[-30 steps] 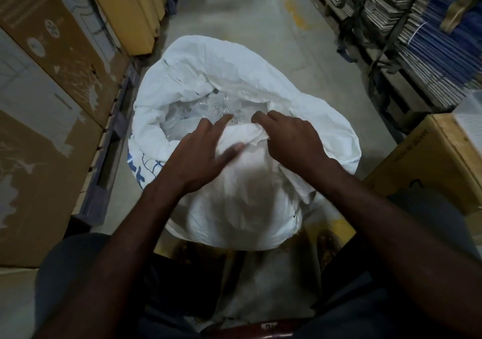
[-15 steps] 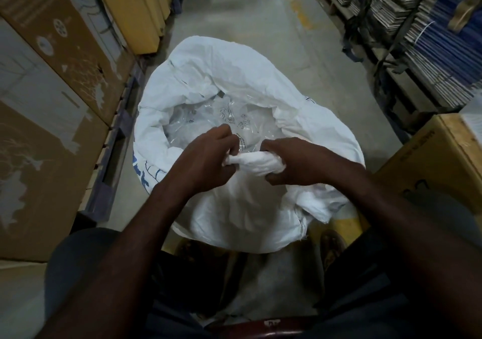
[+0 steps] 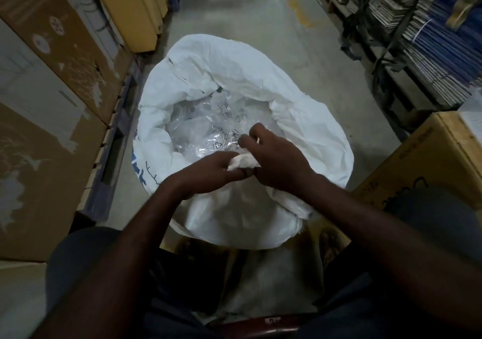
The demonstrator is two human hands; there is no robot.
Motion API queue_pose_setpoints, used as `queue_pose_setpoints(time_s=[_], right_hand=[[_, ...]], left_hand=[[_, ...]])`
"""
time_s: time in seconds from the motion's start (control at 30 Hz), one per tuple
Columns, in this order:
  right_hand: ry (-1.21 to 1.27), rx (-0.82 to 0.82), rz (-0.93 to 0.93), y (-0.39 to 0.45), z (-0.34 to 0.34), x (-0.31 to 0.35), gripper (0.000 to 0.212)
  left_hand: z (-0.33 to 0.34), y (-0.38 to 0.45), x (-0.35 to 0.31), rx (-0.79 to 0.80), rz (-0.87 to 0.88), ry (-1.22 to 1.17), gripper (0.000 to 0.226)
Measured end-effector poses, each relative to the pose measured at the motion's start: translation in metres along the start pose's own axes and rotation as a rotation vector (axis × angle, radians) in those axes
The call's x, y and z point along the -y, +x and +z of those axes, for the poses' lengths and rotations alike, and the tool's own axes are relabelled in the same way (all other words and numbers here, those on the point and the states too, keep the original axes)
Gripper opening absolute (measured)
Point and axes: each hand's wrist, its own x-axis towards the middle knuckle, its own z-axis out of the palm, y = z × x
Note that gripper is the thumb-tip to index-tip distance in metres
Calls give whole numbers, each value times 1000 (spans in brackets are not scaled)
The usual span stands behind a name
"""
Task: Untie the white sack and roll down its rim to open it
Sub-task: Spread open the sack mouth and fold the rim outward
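Both hands, left hand [image 3: 208, 173] and right hand [image 3: 276, 161], grip rolled near rim [image 3: 243, 161] of white woven plastic sack [image 3: 260, 83]; mid-roll; next, likely roll further down.

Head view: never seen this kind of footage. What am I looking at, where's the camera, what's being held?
No machine here: a person works with bare hands, and the one camera sits on their head, looking forward and down. So the arms entering from the bottom are the wearer's own. The white sack stands on a concrete floor, its mouth open, with clear printed plastic showing inside. The left hand and right hand both grip a bunched roll of the sack's near rim between them. Cardboard boxes stand at left, stacked flat stock at right.
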Motion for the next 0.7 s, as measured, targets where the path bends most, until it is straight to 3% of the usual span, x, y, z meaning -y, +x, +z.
queue_pose_setpoints(time_s=[0.1, 0.17, 0.3, 0.4, 0.6, 0.7], right_hand=[[242, 218, 70, 1, -22, -20, 102], [235, 311, 131, -6, -41, -36, 135], [106, 444, 237, -19, -54, -46, 156], [13, 333, 213, -12, -40, -43, 145], [-146, -200, 395, 1, -69, -75, 62], [-161, -270, 366, 6, -65, -78, 52]], left_hand=[[10, 10, 11, -178, 61, 175, 14], [12, 16, 18, -327, 64, 257, 11], [6, 15, 20, -573, 92, 468, 13], [-4, 13, 16, -664, 152, 576, 10], [-31, 2, 24, -733, 203, 647, 13], [-28, -1, 22, -720, 183, 688, 17]])
